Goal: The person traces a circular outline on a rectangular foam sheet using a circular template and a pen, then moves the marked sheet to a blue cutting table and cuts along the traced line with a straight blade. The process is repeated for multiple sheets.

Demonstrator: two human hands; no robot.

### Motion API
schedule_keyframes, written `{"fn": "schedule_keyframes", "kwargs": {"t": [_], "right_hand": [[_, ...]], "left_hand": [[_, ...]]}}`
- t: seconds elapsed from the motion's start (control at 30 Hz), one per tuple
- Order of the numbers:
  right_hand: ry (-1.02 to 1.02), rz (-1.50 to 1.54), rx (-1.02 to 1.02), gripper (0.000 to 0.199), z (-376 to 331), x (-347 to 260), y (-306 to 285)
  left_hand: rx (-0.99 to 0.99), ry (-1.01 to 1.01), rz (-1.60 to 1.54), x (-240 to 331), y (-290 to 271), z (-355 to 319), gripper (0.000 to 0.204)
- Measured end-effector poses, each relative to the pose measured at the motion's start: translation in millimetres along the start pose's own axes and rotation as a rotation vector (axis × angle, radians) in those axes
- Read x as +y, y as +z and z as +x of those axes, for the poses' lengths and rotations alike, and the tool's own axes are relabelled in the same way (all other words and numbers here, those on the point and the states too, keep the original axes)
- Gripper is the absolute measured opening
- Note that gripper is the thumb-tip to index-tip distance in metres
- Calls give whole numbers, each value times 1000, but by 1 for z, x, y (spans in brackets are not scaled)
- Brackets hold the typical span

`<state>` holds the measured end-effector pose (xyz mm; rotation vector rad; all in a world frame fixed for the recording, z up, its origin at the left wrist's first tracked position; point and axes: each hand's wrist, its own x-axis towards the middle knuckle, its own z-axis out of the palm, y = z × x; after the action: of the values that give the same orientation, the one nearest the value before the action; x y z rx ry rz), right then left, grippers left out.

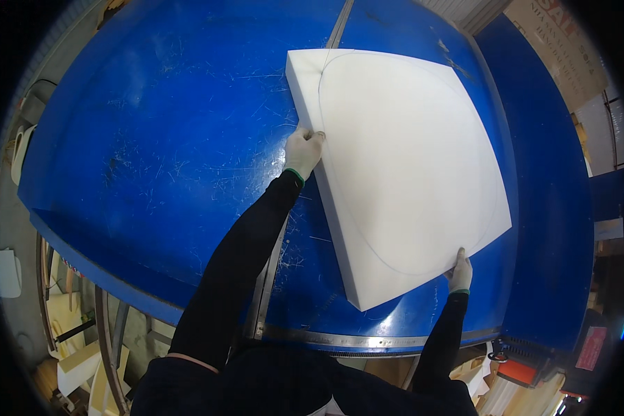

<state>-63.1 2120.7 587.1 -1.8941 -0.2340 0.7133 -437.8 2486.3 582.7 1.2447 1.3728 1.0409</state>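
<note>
A thick white foam slab [409,166] lies at a slant on the blue table, right of the middle. Its top carries a thin, rounded pencil-like outline that runs close to the edges. My left hand [302,150], in a pale glove with a green cuff, grips the slab's left side, thumb over the upper edge. At the near right edge, my gloved right hand [459,272] holds the slab with its thumb on top. The right hand's other fingers are partly hidden by the slab's edge.
The scratched blue table [152,139] has a metal strip [265,295] running across it and a metal ruler-like edge [367,340] in front. A blue panel [551,187] borders the right side. Cut foam pieces [80,367] sit below at the lower left.
</note>
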Motion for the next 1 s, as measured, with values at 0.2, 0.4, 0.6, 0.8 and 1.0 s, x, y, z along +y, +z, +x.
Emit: {"fn": "schedule_keyframes", "kwargs": {"t": [0.2, 0.4, 0.6, 0.8, 1.0], "right_hand": [[-7, 2, 22, 45, -26, -4, 18], [-17, 19, 5, 43, -41, 2, 24], [-17, 23, 9, 44, -61, 3, 35], [28, -35, -6, 42, -88, -2, 50], [15, 31, -17, 40, -109, 4, 60]], "left_hand": [[57, 67, 44, -3, -2, 13, 28], [38, 10, 15, 0, -3, 24, 28], [40, 33, 58, -1, -5, 41, 30], [86, 69, 75, -13, -6, 64, 31], [81, 89, 83, -9, -2, 77, 31]]}}
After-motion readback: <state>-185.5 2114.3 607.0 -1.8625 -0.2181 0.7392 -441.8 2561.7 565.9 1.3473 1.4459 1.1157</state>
